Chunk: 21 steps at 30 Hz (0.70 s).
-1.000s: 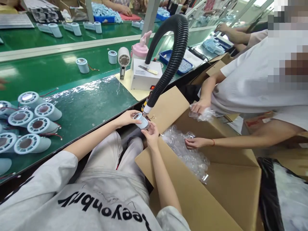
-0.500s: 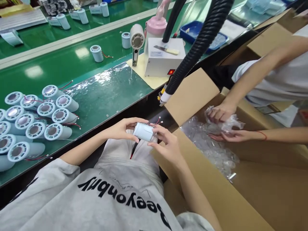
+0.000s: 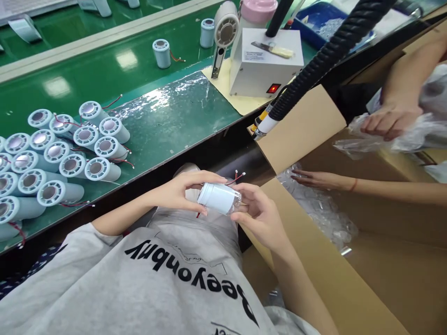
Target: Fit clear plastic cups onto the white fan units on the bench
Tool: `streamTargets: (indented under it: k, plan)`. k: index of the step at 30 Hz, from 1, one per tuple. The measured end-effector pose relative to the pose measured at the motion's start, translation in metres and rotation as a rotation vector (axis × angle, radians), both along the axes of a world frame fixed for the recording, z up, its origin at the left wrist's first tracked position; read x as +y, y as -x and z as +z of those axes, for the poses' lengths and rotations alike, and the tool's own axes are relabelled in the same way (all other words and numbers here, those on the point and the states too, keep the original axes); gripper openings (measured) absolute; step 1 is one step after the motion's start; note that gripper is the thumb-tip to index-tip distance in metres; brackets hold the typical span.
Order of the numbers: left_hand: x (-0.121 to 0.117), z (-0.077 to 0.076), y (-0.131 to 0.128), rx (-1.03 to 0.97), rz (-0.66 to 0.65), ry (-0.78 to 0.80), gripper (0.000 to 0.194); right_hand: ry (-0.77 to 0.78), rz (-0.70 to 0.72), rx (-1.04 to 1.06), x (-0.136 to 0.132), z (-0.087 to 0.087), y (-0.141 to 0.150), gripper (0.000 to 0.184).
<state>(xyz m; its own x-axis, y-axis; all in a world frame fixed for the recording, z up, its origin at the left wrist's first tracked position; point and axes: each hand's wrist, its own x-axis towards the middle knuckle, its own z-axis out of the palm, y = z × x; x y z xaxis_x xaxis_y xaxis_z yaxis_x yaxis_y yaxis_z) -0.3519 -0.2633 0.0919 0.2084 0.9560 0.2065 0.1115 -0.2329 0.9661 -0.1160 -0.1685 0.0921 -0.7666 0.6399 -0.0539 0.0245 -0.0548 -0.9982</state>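
Note:
Over my lap, both hands hold a light-blue cylindrical housing (image 3: pixel 217 197) lying on its side. My left hand (image 3: pixel 183 190) grips its left end, thumb below and fingers above. At the right end, my right hand (image 3: pixel 259 211) closes its fingers round a clear plastic part (image 3: pixel 236 203) that juts from the housing. Thin red and black wires with white plugs (image 3: pixel 238 176) stick up behind it. Several like housings (image 3: pixel 101 169) with wires lie in a group on the green bench to the left.
A grey-white box with a lit red switch (image 3: pixel 267 65) carries a knife (image 3: pixel 274 49); a black corrugated hose (image 3: pixel 324 60) hangs beside it. At right, a co-worker's hands (image 3: pixel 393 116) handle clear plastic over an open carton (image 3: pixel 307 260). A handheld fan (image 3: pixel 226 30) stands on the bench.
The view has shifted. More of the clear part shows at the housing's right end, between my right fingers. The co-worker's upper hand has lifted clear plastic away from the carton.

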Motion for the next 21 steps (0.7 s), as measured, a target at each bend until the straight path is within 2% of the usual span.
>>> streamTargets:
  k: [8, 12, 16, 21]
  plan:
    - [-0.004, 0.001, 0.000, 0.019, 0.004, -0.027, 0.077, 0.122, 0.026, -0.043, -0.001, -0.001, 0.006, 0.058]
    - [-0.005, 0.000, 0.000, 0.041, 0.005, -0.060, 0.076, 0.257, 0.036, -0.043, -0.003, -0.005, 0.010, 0.058]
    - [-0.005, 0.000, 0.001, 0.063, 0.007, -0.022, 0.073, 0.390, 0.015, -0.070, -0.004, -0.009, 0.013, 0.061]
    - [-0.007, -0.001, 0.001, 0.049, 0.003, -0.010, 0.074, 0.467, 0.068, -0.102, -0.007, -0.009, 0.017, 0.062]
